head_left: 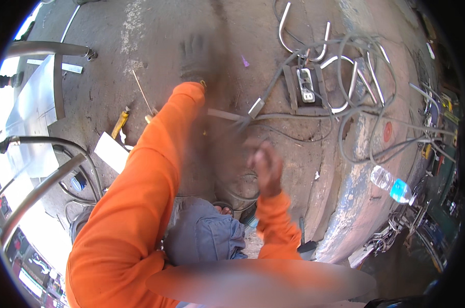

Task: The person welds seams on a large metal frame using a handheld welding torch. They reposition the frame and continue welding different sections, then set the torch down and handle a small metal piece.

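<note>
My left hand [195, 59], in a dark glove, is stretched far forward over the floor with its fingers apart. A dark, motion-smeared band [218, 66] runs beside it; I cannot make out what it is, or whether the glove touches it. My right hand [267, 167] is bare and nearer to me, held in front of my knee. Blur smears its fingers, which look partly bent, and anything in them is unclear. Between the two hands a flat grey strip [225, 114] lies near a cable with a light grey connector [255, 108].
On the right, bent shiny tubes [353, 84] and looped grey cables [340, 128] surround a socket box [305, 84]. A water bottle [392, 185] lies beyond. To the left are a yellow-handled tool [120, 122], a thin rod [142, 92], a white sheet [112, 152] and a metal frame [42, 197].
</note>
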Demonstrator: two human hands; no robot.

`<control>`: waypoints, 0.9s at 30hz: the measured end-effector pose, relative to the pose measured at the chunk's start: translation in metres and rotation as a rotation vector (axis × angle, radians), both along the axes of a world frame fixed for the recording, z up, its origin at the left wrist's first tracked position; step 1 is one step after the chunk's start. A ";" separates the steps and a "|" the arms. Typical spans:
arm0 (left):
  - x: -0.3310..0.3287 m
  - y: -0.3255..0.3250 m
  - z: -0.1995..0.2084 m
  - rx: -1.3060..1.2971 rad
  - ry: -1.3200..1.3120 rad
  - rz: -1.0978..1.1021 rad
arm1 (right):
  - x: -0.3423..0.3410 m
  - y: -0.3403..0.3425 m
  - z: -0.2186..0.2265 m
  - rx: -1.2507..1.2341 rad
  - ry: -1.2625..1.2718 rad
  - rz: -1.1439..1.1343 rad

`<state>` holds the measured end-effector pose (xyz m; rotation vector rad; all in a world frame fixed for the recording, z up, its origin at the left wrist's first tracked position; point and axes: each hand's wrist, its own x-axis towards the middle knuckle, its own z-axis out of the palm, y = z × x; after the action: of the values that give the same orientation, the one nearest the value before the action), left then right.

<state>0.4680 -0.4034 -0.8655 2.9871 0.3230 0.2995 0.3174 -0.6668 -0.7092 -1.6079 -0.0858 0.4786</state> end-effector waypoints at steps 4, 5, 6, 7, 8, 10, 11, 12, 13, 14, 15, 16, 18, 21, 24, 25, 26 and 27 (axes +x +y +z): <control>-0.002 0.001 -0.024 -0.084 -0.056 -0.033 | 0.220 0.038 -0.064 -0.188 -0.393 -0.072; -0.001 0.001 -0.027 -0.074 -0.102 -0.030 | 0.283 0.057 -0.087 -0.262 -0.490 -0.117; -0.002 0.000 -0.027 -0.150 -0.104 -0.035 | 0.344 0.073 -0.108 -0.403 -0.566 -0.148; -0.001 0.000 -0.027 -0.149 -0.073 -0.031 | 0.399 0.086 -0.129 -0.552 -0.750 -0.143; -0.002 -0.002 -0.024 0.051 0.060 -0.026 | 0.448 0.095 -0.148 -0.596 -0.660 -0.081; 0.001 -0.004 -0.017 -0.043 -0.036 0.013 | 0.533 0.101 -0.188 -0.928 -0.822 0.083; 0.000 -0.004 -0.014 -0.117 -0.061 0.033 | 0.571 0.099 -0.204 -1.185 -0.709 0.216; -0.001 -0.009 -0.012 -0.130 -0.069 0.044 | 0.602 0.091 -0.220 -1.368 -0.626 0.267; 0.002 -0.007 -0.010 -0.184 -0.068 0.059 | 0.627 0.088 -0.237 -1.195 -0.996 0.187; 0.003 -0.010 -0.009 -0.272 -0.060 0.068 | 0.650 0.083 -0.249 -1.213 -0.969 0.162; 0.004 -0.012 -0.009 -0.264 -0.050 0.086 | 0.664 0.076 -0.257 -1.203 -1.027 0.157; 0.003 -0.010 -0.009 -0.237 -0.055 0.085 | 0.672 0.078 -0.268 -1.236 -0.998 0.147; 0.003 -0.011 -0.010 -0.208 -0.049 0.092 | 0.676 0.079 -0.273 -1.389 -0.795 0.250; 0.002 -0.011 -0.010 -0.147 -0.032 0.087 | 0.654 0.095 -0.265 -1.515 -0.738 0.340; -0.001 -0.010 -0.002 -0.141 0.049 0.058 | 0.613 0.105 -0.240 -1.435 -0.786 0.278; 0.001 -0.008 0.000 -0.197 0.104 0.047 | 0.599 0.109 -0.232 -1.342 -0.867 0.199; 0.001 -0.009 0.003 -0.239 0.094 0.034 | 0.592 0.116 -0.220 -1.359 -0.793 0.202; 0.000 -0.008 0.005 -0.247 0.163 0.033 | 0.585 0.123 -0.209 -1.323 -0.818 0.203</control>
<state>0.4677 -0.4118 -0.8605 2.7690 0.3951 0.0156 0.9025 -0.5443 -0.9186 -3.0409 -0.6582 -0.0897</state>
